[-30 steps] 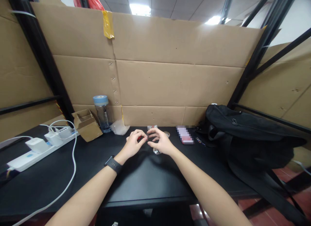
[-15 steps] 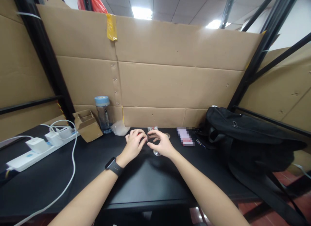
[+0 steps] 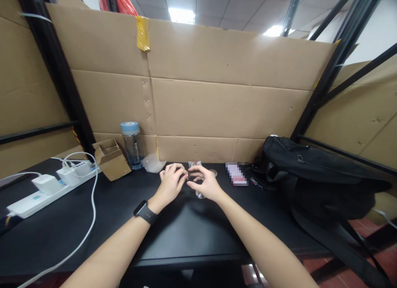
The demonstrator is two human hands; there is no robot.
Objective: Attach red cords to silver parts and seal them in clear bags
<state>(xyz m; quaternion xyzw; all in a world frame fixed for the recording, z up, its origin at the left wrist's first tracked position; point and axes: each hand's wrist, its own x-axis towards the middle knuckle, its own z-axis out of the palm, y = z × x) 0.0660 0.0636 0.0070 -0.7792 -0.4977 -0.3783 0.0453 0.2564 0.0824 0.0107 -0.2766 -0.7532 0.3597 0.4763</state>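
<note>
My left hand (image 3: 170, 183) and my right hand (image 3: 205, 183) meet over the middle of the black table (image 3: 93, 222). Both are closed in a pinch on a small dark object (image 3: 191, 176) held between their fingertips. A bit of red shows inside my left fingers. A black watch (image 3: 144, 212) sits on my left wrist. A small round metal piece (image 3: 200, 193) lies on the table just under my right hand, and another one (image 3: 213, 172) lies behind it.
A blue-lidded bottle (image 3: 131, 145), an open cardboard box (image 3: 111, 158) and a clear plastic bag (image 3: 151, 163) stand at the back left. A white power strip (image 3: 43, 190) with chargers and cables lies far left. A black backpack (image 3: 313, 176) fills the right. Cardboard walls (image 3: 217, 102) enclose the table.
Both hands have stayed together on the small object, with only slight finger shifts. The view has tilted a little.
</note>
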